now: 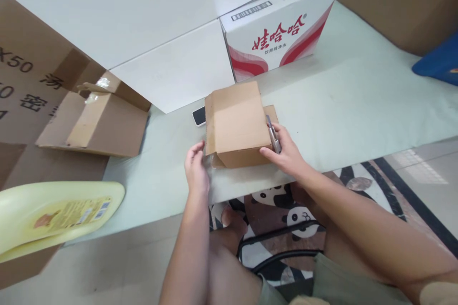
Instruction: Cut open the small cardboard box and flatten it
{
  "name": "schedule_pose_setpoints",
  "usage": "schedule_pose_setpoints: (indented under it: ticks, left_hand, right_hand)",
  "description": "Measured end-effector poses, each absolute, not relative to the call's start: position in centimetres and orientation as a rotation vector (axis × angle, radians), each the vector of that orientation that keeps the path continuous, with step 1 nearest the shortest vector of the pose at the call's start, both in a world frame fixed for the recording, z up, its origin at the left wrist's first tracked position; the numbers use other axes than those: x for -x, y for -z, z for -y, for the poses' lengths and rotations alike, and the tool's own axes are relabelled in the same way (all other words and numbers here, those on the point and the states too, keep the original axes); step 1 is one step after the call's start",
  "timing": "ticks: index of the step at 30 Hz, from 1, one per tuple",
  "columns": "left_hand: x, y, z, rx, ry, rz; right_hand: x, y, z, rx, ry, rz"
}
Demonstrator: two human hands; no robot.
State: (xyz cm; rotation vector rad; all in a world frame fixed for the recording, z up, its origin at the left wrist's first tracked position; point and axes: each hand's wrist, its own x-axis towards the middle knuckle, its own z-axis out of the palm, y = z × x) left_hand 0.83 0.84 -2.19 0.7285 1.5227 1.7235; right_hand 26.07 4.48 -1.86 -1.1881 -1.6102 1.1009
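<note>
Right hand: the right hand (286,152) sits at about four o'clock of the small cardboard box (238,124), fingers curled round a grey metal tool (272,136), likely a cutter, and pressed to the box's right side.
Left hand: the left hand (196,167) lies at about seven o'clock of the box, fingers loosely spread and holding nothing, its fingertips touching the near left corner.
Box: plain brown and closed, it rests on the pale table (358,105) near its front edge; a strip of clear tape shows on the near left corner.
Phone: a dark phone (199,116) lies on the table just beside the box at nine o'clock, partly hidden by it.
White carton: a white carton (282,28) with red lettering and a barcode stands at twelve to one o'clock, apart from the box.
White boards: large white boards (143,24) lean at eleven o'clock.
Open carton: a brown carton (100,124) with loose flaps lies at nine o'clock, well apart.
Yellow thing: a pale yellow plastic object (53,217) with a label sits at eight o'clock.
Blue thing: a blue object (438,64) shows at two o'clock, at the frame's edge.
Floor: a panda-patterned mat (279,214) lies below the table's edge, at six o'clock.
</note>
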Motion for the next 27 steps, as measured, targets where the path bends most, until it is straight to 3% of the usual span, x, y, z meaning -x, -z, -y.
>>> schedule_pose_setpoints:
  ticks: [8,15,20,27]
  left_hand:
    - [-1.3,0.9,-0.2,-0.789,-1.645,-1.483]
    - [0.7,0.3,-0.8,-0.572,-1.717,-1.389]
    - [1.0,0.9,-0.8,-0.634,-1.760,-1.349]
    - [0.3,1.7,-0.1,-1.216,-1.547,-1.372]
  right_hand:
    - [-26.0,1.4,-4.4,1.057,-1.425,1.420]
    - [-26.0,1.0,-5.8,1.230,-1.318,0.931]
    - [-26.0,1.3,-5.6,1.183,-1.314,1.054]
    - [-26.9,1.3,-5.2,1.082,-1.442,1.400]
